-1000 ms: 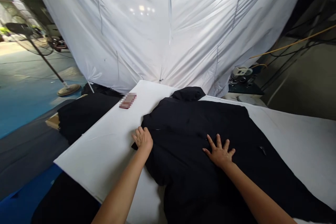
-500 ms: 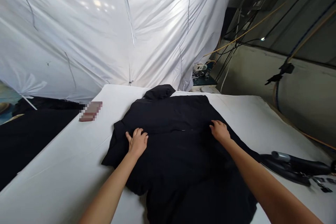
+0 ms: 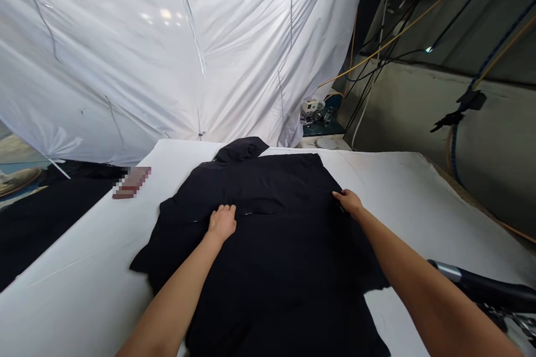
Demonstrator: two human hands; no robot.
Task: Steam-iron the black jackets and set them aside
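A black hooded garment [image 3: 272, 245] lies spread on a white-covered table [image 3: 414, 201], hood pointing away from me. My left hand [image 3: 221, 222] rests palm down on its middle left, fingers curled against a horizontal fold. My right hand [image 3: 349, 201] sits at the garment's right edge, fingers bent over the cloth where it meets the table.
A small brownish flat object [image 3: 132, 183] lies on the table's left. More black cloth [image 3: 46, 206] is piled beside the table at left. A black handled tool [image 3: 486, 290] lies at the right front. White sheeting [image 3: 167, 50] hangs behind; cables run along the right wall.
My view has swung right. My left hand moved from the garment's left edge onto its middle. My right hand moved from the centre out to the right edge.
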